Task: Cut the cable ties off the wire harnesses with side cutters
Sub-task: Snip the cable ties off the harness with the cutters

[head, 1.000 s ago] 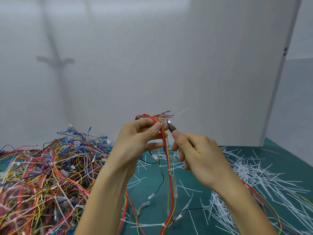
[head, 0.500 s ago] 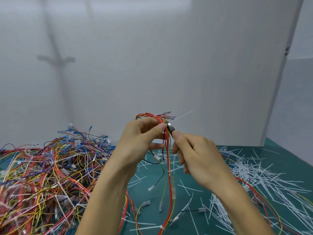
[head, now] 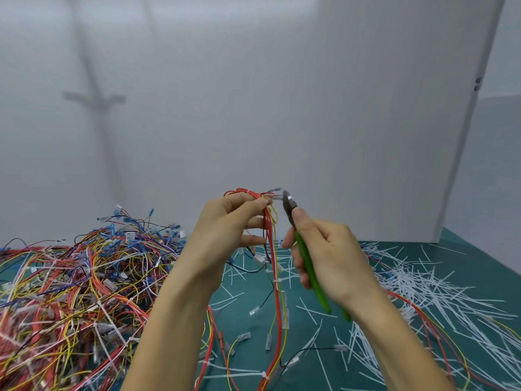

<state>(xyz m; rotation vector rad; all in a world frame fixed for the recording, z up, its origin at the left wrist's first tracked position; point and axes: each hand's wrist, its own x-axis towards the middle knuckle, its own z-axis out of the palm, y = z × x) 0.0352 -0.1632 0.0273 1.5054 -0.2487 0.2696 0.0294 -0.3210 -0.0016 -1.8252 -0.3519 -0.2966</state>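
Cutters beside the top of a lifted harness, ties waiting further down.

At far left a tangled heap of red, yellow and blue wire harnesses [head: 73,286] lies on the dark green mat [head: 451,249], many bundles crossed by pale ties, so it is likely the uncut stock. The left hand [head: 225,230] pinches the looped top of a thin red-and-yellow wire harness [head: 277,277], letting it hang so its white plastic cable ties [head: 276,281] show. Just right of that pinch, the right hand [head: 329,258] is wrapped round the green-handled steel side cutters [head: 307,266], the nose apart from the wires; I cannot tell whether the blades are parted. Furthest right, thin stiff white cut tie strips [head: 423,289] litter the mat, seemingly the discard side.
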